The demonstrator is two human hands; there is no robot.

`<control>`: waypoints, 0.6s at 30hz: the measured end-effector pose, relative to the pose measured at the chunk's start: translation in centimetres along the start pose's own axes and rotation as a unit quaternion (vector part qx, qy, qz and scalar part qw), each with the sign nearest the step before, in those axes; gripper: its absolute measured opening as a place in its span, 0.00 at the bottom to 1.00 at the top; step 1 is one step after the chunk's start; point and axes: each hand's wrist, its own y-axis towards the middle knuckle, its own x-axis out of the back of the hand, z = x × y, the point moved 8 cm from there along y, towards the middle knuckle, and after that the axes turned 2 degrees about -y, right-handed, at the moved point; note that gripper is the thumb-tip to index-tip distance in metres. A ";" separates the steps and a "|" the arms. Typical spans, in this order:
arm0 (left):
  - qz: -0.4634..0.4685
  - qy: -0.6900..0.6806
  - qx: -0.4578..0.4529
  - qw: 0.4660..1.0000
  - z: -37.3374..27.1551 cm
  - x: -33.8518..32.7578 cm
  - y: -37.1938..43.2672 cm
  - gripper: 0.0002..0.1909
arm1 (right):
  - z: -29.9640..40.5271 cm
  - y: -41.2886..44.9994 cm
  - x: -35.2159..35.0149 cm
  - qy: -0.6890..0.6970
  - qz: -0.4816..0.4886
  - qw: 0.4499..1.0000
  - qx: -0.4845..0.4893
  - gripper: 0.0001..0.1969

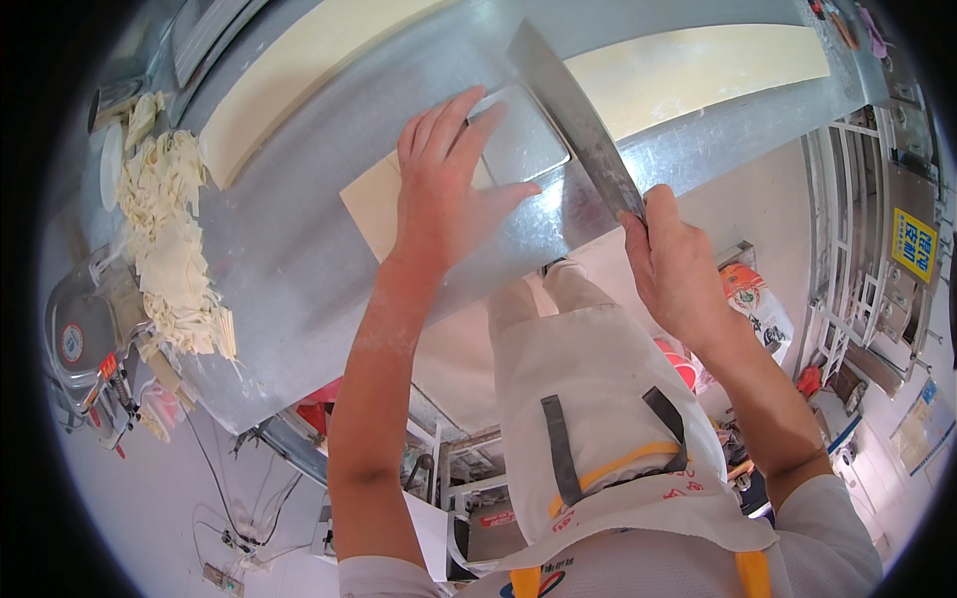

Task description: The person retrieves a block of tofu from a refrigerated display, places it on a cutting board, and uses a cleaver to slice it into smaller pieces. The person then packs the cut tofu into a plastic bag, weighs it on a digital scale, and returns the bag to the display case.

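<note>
In the head view, my right hand (pixel 669 273) grips the handle end of a long, broad-bladed knife (pixel 587 127), whose blade points up and to the left. My left hand (pixel 448 179) is spread, fingers apart, over a flat piece of dough (pixel 370 202) and the near corner of a square metal plate (pixel 527 134). Whether its fingers touch either one is hard to tell. Just right of the blade lies a long dough strip (pixel 703 75). Another thick dough strip (pixel 284 82) curves along the upper left.
A heap of dough scraps (pixel 172 247) covers the left end of the metal table (pixel 299 299). Beyond it stands a metal machine (pixel 82 321). White metal racks (pixel 841 224) are at the right, with a printed bag (pixel 759 306) on the floor.
</note>
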 end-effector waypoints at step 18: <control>0.021 0.007 0.019 1.000 -0.1 -0.2 0.3 0.44 | -0.7 1.2 -2.7 -0.077 0.108 0.989 -0.061 0.09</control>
